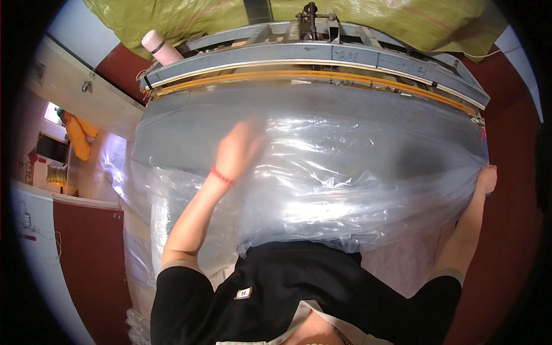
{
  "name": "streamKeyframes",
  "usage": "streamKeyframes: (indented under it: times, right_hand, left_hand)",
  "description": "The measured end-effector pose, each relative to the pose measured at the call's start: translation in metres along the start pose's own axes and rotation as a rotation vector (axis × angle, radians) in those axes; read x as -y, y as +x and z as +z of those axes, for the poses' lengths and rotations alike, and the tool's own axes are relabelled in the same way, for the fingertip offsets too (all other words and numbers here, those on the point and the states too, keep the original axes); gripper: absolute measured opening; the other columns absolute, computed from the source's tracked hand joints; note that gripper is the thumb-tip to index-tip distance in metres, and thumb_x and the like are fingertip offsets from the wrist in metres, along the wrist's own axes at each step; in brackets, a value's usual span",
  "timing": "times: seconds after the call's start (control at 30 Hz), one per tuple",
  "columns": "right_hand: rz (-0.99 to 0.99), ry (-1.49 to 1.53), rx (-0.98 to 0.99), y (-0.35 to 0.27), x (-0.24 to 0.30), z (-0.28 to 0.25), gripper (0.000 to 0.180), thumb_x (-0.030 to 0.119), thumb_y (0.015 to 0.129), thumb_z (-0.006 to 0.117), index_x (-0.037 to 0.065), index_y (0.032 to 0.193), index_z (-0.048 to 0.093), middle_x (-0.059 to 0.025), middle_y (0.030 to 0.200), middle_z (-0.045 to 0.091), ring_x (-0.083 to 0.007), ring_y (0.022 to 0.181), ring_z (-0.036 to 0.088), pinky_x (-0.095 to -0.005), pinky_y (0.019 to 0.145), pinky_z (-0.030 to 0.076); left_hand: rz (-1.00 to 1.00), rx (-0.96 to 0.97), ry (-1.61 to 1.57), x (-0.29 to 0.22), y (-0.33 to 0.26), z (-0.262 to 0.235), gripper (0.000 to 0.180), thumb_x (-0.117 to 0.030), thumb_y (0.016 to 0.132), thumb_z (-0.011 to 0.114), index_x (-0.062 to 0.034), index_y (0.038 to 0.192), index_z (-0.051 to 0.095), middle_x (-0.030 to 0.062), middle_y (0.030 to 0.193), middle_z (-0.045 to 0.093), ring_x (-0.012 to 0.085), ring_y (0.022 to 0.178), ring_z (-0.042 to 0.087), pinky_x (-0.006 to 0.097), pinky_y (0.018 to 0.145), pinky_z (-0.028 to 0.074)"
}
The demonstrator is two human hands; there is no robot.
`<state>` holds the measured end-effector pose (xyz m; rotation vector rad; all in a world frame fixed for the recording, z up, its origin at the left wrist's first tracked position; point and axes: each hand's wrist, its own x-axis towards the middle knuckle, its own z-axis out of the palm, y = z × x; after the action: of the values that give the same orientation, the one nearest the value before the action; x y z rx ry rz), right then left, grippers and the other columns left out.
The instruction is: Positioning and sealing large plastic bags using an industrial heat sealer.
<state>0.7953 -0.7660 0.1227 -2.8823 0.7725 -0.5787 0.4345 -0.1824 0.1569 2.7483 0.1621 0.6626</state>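
A wide sheet of clear plastic film (328, 190) is spread over a grey work surface (195, 109), wrinkled and shiny, with its near side hanging against my body. At the right edge, my right hand (489, 177) is closed on the gathered side of the film, pulling it into folds. My left hand (240, 148), with a red bracelet at the wrist, is over the left-middle part of the film. Motion blurs its fingers, and I cannot tell whether it touches the film.
A grey metal frame (259, 59) with orange strips (310, 75) runs along the far edge, carrying a dark mechanism (313, 26). A pink bottle (161, 48) stands at its left end. Yellow-green woven sheeting (402, 23) lies behind. At left is an opened door (86, 80).
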Motion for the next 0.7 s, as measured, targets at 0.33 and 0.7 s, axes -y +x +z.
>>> streamKeyframes:
  times: [0.33,0.7]
  right_hand:
    - [-0.012,-0.004,-0.012,0.004,-0.005,0.008,0.029,0.033,0.084,0.043,0.012,0.099,0.056,-0.0137,0.098,0.060,-0.0346,0.090,0.057,-0.0453,0.073,0.046]
    - [0.011,-0.001,0.014,-0.002,0.001,-0.004,0.029,0.034,0.083,0.044,0.013,0.100,0.056,-0.0132,0.099,0.060,-0.0342,0.092,0.056,-0.0450,0.073,0.045]
  left_hand:
    - [0.199,-0.485,0.194,-0.031,0.031,-0.015,0.035,-0.001,0.066,0.064,-0.0051,0.100,0.056,0.0108,0.106,0.053,0.0298,0.102,0.049,0.037,0.085,0.040]
    - [0.086,0.228,-0.008,-0.021,-0.017,-0.014,0.039,-0.018,0.076,0.061,-0.0020,0.110,0.052,0.0147,0.120,0.047,0.0327,0.107,0.047,0.036,0.084,0.043]
